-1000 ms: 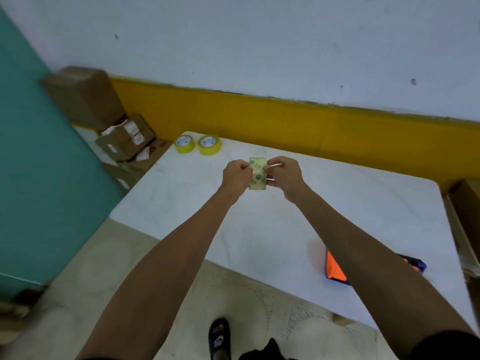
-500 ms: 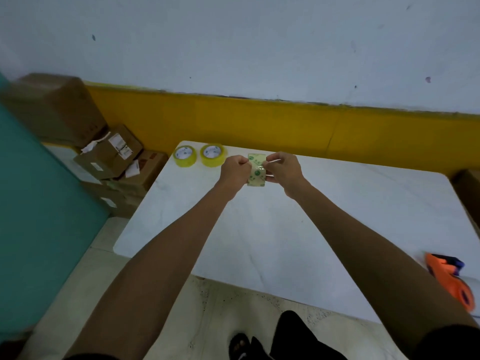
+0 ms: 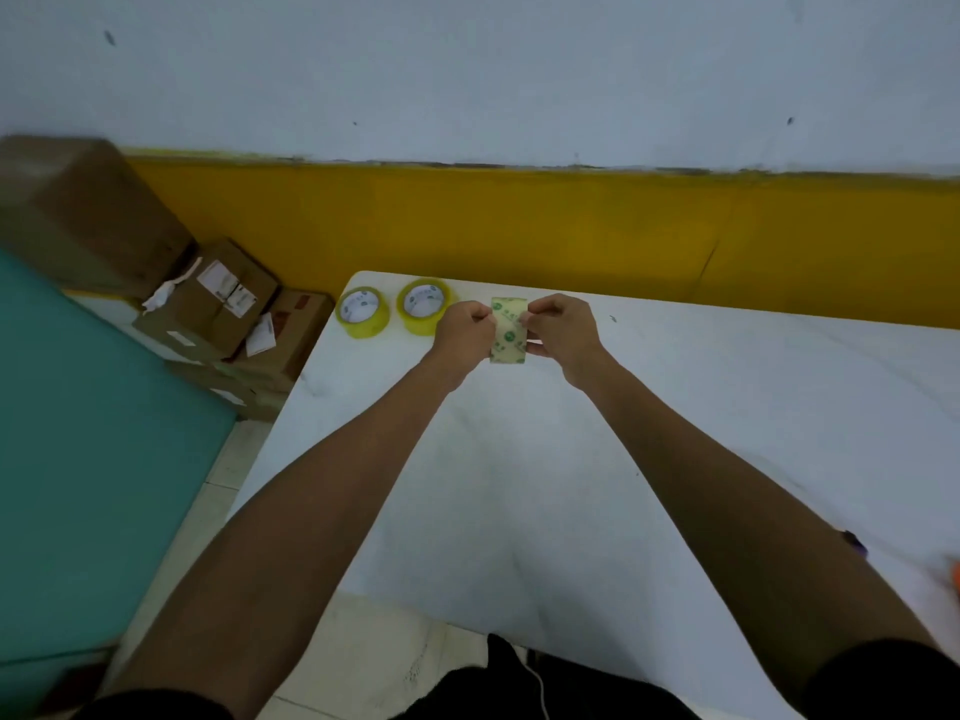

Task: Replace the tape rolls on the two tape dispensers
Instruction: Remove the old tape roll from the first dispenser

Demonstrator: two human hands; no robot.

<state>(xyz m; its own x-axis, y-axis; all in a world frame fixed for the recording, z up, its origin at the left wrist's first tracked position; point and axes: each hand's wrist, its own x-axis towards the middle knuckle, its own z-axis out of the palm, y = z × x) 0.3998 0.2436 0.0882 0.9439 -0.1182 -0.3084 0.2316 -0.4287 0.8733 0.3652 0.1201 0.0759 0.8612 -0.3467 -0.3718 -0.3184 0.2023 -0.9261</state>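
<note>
I hold a yellowish tape roll (image 3: 509, 330) with green print edge-on above the white table (image 3: 727, 407), near its far edge. My left hand (image 3: 464, 332) pinches its left side and my right hand (image 3: 563, 330) pinches its right side. Two more yellow tape rolls lie flat at the table's far left corner, one (image 3: 362, 312) by the corner and the other (image 3: 423, 305) just left of my left hand. An orange tape dispenser (image 3: 955, 576) shows only as a sliver at the right edge, behind my right forearm.
Stacked cardboard boxes (image 3: 218, 304) stand on the floor left of the table, beside a teal panel (image 3: 88, 433). A yellow and white wall (image 3: 519, 220) runs right behind the table. My legs and the tiled floor show below the near edge.
The view swung left, so the orange dispenser slid almost out of frame at the right. Both hands still hold the roll, now slightly closer to the two flat rolls.
</note>
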